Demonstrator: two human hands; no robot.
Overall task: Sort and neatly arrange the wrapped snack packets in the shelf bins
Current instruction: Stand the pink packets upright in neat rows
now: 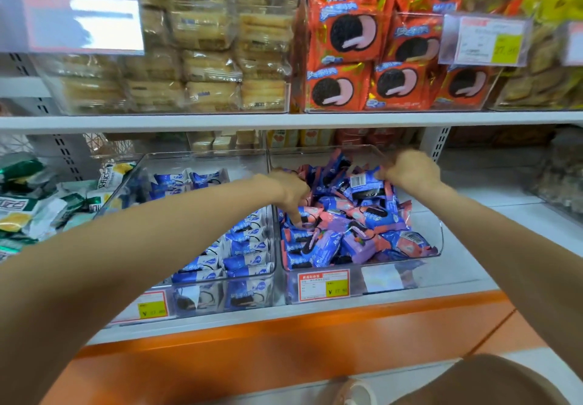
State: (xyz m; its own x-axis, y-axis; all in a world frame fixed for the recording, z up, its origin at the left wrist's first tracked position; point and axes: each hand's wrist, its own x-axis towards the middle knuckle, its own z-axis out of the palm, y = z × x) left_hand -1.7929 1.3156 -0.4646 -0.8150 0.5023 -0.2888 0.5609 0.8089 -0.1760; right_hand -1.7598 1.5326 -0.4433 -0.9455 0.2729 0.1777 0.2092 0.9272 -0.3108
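A clear plastic bin (437,234) on the lower shelf holds a loose heap of blue, pink and purple snack packets (356,231). My left hand (291,191) reaches down into the heap's left side, fingers curled among the packets. My right hand (410,172) is at the back of the heap and pinches a blue packet with a barcode (362,182). Just left stands a second clear bin (249,281) with blue and white packets (243,253) in rows.
Green and white packets (28,202) lie loose at far left. The upper shelf carries bins of pale biscuits (205,57) and orange cookie packets (378,57). Price tags (325,284) hang on the bin fronts. An orange shelf edge (284,335) runs below.
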